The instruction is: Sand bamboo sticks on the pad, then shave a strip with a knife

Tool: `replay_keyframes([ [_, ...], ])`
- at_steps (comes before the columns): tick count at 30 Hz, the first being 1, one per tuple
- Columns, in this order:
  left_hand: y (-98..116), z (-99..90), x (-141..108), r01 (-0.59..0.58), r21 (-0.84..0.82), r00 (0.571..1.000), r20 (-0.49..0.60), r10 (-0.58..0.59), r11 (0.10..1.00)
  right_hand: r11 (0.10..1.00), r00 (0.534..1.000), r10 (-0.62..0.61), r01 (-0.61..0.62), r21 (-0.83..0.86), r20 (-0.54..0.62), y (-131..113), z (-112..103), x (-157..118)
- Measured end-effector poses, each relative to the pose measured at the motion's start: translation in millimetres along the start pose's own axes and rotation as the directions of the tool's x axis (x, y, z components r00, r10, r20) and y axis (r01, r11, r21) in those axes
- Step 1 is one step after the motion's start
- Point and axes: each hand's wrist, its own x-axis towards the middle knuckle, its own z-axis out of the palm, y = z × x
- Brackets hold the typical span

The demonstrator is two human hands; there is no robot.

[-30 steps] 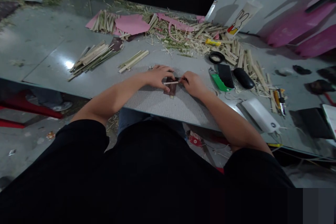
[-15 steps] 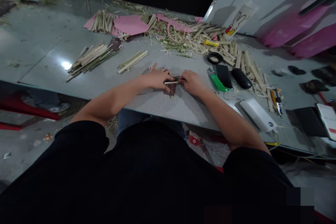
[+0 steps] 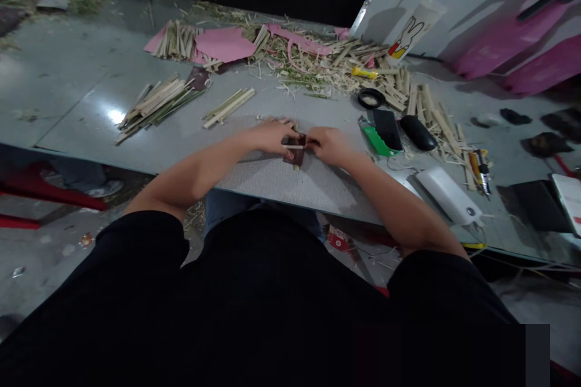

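Note:
My left hand (image 3: 275, 136) rests on the near part of the table, its thumb and fingers bent around the left end of a thin pale bamboo strip (image 3: 294, 147). Beneath the strip lies a small dark brown sheet (image 3: 292, 156), with another pale stick partly showing under it. My right hand (image 3: 330, 145) is closed in a pinch at the strip's right end, close to the sheet's edge. Its fingertips hide the exact grip. Left of my hands lie a few split bamboo strips (image 3: 229, 107) and a larger pile of bamboo strips (image 3: 157, 106).
Shavings and pink paper (image 3: 226, 45) line the table's back. On the right are a black tape ring (image 3: 371, 98), a dark phone-like block (image 3: 386, 129), a black oval case (image 3: 418, 133), a white power bank (image 3: 447, 195) and a cutter (image 3: 480, 170). A cup (image 3: 415, 30) stands behind.
My right hand has shifted slightly down, its fingers more closed at the strip's end. My left fingers are lower and closer together. The view has shifted slightly.

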Motion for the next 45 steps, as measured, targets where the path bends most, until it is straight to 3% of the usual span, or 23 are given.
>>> replay_keyframes([
  [3,1,-3.5,-1,0.019,0.009,0.999,0.047,-0.019,1.0,1.0,0.999,-0.028,0.027,0.006,0.027,-8,0,0],
  [9,2,-5.8,-4,0.028,0.022,0.998,0.059,-0.029,0.999,0.998,0.999,0.051,-0.05,-0.035,0.02,0,-12,1],
  [14,0,-3.5,-1,0.025,0.039,0.998,0.056,-0.027,0.999,0.999,0.997,-0.039,0.041,-0.03,0.07,-12,-7,0],
  [20,-3,-2.4,0,0.022,0.017,0.998,0.051,-0.022,1.0,0.997,0.997,0.006,-0.001,-0.076,0.073,-1,-17,3],
  [25,-2,-5.1,-2,0.016,0.024,0.998,0.066,-0.017,1.0,0.994,0.991,-0.065,0.075,-0.078,0.114,-15,-9,2],
  [31,1,-9.0,-4,0.024,0.022,0.996,0.087,-0.026,0.999,0.992,0.996,0.031,-0.021,-0.124,0.078,-2,-18,4],
  [37,3,-8.5,-5,0.013,0.053,0.997,0.074,-0.017,0.999,0.994,0.994,-0.027,0.038,-0.099,0.106,-14,-13,-2],
  [45,2,-6.3,-4,0.04,0.04,0.996,0.077,-0.043,0.998,0.994,0.996,0.036,-0.027,-0.104,0.082,-6,-17,0],
])
